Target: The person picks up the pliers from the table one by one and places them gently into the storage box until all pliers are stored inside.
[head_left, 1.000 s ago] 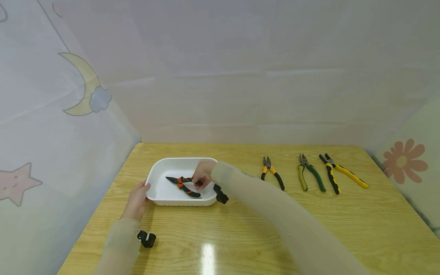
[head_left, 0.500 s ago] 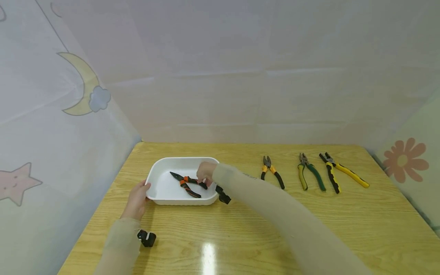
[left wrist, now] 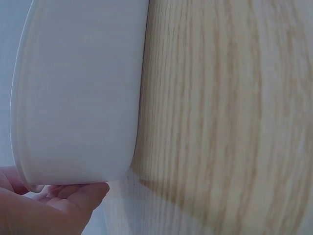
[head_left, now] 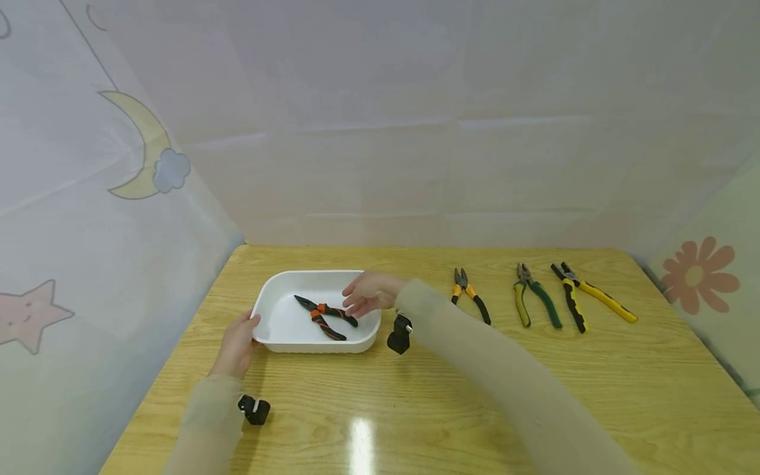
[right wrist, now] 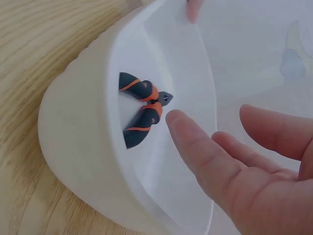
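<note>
A white plastic tray (head_left: 279,344) stands on the left part of the table. My left hand (head_left: 237,343) pinches its left end, thumb over the rim; in the left wrist view the fingers (left wrist: 78,200) lie against the outer wall. Inside the tray rest long-nose pliers (head_left: 320,309) with black and orange handles, spread apart, tip toward the back left. Over the tray's right end hovers my right hand (head_left: 373,293), fingers loosely extended and holding nothing. The right wrist view shows the same pliers (right wrist: 151,100) apart from the fingertips (right wrist: 176,120).
Right of the tray lie orange-and-black pliers (head_left: 462,282), partly behind my right sleeve. Farther right are green-and-yellow pliers (head_left: 524,280) and yellow-and-black pliers (head_left: 571,284). A patterned cloth backdrop (head_left: 380,165) rises behind the wooden table (head_left: 297,409).
My right hand has let go of the black-and-orange pliers' handle and moved up and right, its fingers opening. The pliers shifted slightly within the tray, then lay still. My left hand stays put.
</note>
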Action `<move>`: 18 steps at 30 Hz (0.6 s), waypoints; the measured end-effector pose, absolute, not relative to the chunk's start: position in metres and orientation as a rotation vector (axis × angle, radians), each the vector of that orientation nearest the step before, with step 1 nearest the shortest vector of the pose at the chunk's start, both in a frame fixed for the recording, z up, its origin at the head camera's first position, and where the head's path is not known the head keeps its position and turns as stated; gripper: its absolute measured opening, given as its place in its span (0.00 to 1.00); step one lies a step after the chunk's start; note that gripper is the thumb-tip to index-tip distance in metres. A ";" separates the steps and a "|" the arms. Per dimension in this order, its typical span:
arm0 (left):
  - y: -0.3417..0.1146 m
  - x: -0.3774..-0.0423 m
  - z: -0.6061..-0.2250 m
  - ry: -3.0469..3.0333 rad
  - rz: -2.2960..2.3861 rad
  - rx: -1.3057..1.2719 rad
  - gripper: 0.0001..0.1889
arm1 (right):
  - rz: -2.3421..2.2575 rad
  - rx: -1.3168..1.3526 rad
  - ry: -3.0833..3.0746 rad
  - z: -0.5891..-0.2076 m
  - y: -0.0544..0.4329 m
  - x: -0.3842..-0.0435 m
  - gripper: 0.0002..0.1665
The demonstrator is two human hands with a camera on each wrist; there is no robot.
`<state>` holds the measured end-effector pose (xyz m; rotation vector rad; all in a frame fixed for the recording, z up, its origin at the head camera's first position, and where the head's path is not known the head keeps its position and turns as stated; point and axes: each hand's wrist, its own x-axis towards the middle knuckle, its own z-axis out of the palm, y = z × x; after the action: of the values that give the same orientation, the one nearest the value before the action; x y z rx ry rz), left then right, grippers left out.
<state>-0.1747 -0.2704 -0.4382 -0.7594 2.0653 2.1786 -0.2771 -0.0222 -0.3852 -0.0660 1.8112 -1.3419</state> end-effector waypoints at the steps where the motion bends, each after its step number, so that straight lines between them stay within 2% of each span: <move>1: -0.270 -0.175 -0.438 2.066 2.180 -0.759 0.27 | -1.359 -0.062 1.794 -0.384 -0.020 -0.277 0.27; 11: -0.271 -0.177 -0.440 2.070 2.175 -0.761 0.27 | -1.558 -0.068 1.592 -0.378 0.002 -0.272 0.29; 18: -0.270 -0.178 -0.439 2.063 2.180 -0.789 0.27 | -1.648 -0.126 1.569 -0.376 0.022 -0.268 0.25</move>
<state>-0.1784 -0.2701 -0.4394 -0.7885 2.0627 2.1803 -0.2680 0.0224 -0.3761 -0.1263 1.5687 -1.6483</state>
